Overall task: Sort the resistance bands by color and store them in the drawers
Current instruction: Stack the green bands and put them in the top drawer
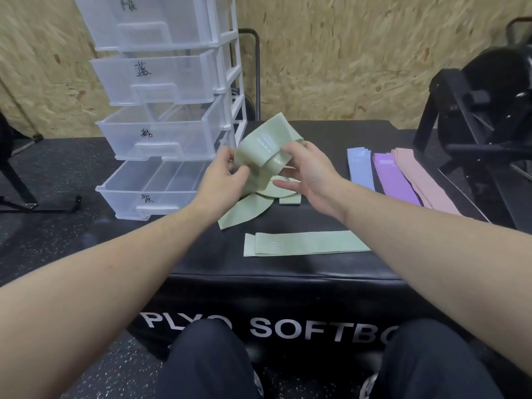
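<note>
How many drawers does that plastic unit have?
4 in view: top, second, third, and bottom, pulled furthest out. More may sit above the frame.

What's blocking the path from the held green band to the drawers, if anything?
Nothing visible. Both the left hand and the right hand grip the green band right beside the drawer unit. The four drawers stand pulled out with open tops, and no object lies in the gap between band and drawers.

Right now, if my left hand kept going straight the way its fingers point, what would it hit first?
Most likely the right hand: the left hand points rightward across the green band both hold, though depth is unclear.
</note>
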